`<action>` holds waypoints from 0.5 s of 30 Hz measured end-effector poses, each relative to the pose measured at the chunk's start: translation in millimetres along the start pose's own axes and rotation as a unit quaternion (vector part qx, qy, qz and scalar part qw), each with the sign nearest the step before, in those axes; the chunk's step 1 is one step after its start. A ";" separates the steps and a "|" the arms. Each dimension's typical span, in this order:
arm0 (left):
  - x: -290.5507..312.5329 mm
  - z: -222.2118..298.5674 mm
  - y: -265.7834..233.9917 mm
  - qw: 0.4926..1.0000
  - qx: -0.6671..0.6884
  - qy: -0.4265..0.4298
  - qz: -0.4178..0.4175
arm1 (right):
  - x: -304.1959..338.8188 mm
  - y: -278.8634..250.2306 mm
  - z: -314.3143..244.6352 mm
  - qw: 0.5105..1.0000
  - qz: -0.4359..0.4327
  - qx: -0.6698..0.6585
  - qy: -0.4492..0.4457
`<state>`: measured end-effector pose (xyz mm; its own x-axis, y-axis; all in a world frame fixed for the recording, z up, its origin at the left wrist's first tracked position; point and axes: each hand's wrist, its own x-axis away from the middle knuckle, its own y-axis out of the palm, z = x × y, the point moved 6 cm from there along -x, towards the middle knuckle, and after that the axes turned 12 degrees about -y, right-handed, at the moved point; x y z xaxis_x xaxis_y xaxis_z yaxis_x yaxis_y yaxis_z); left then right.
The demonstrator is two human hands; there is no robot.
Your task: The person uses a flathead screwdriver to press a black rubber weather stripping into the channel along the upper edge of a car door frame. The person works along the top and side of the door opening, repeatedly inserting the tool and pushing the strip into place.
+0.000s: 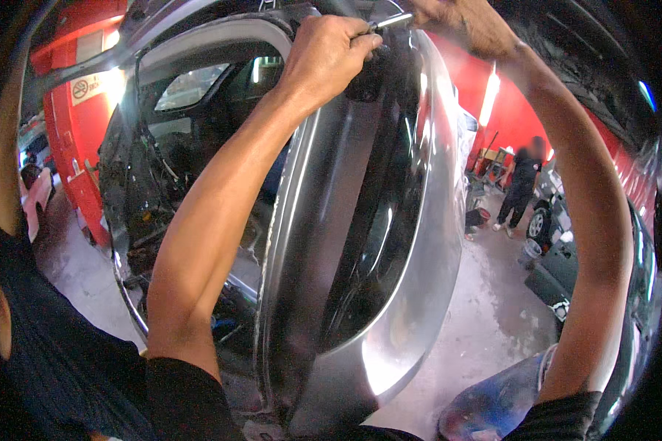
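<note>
My left hand is closed, its fingers pinching a slim, bright metal rod that points right; its exact kind cannot be told. Close by that rod's far end is my right hand, blurred and partly cut off by the top edge, so its fingers and any hold are unclear. Both arms reach up over a bare grey car body. A dark channel runs along the body below my left hand. Left of it is a large opening showing the stripped interior.
Another person's raised arm and dark shirt are close on the left. A person in dark clothes stands farther back right, near a wheel and a bucket. A red pillar rises at left.
</note>
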<state>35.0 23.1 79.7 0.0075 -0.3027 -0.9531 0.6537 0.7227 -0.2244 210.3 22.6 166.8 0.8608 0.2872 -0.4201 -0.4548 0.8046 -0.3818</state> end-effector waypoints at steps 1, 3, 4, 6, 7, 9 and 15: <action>-1.6 1.0 -0.7 1.000 -0.012 -0.005 0.002 | 0.3 -1.9 -16.1 0.976 0.061 0.125 -0.167; 4.0 2.5 -9.3 0.999 0.017 -0.007 0.026 | 1.5 5.1 -4.8 0.983 -0.077 0.158 -0.059; 6.1 3.3 -13.0 0.999 0.033 -0.008 0.038 | 1.9 5.8 -4.0 0.974 -0.145 0.174 -0.004; 4.6 1.6 -16.4 0.998 0.049 0.002 0.047 | -5.1 -18.6 -31.8 0.975 0.026 0.190 -0.109; 6.1 1.6 -15.7 0.998 0.043 0.004 0.051 | -6.4 -24.0 -42.3 0.976 0.033 0.187 -0.108; 8.3 0.4 -19.3 0.998 0.024 0.011 0.063 | -12.4 -31.8 -66.0 0.979 0.034 0.173 -0.101; 9.7 3.1 -17.3 0.997 0.007 0.046 0.065 | 17.7 -23.3 -86.8 0.987 -0.024 0.157 -0.005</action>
<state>26.2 5.7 74.9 0.0233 -0.1480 -0.9887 0.6623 0.7431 -0.0957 216.4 -36.2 96.8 0.8823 0.2489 -0.3996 -0.3220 0.9383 -0.1265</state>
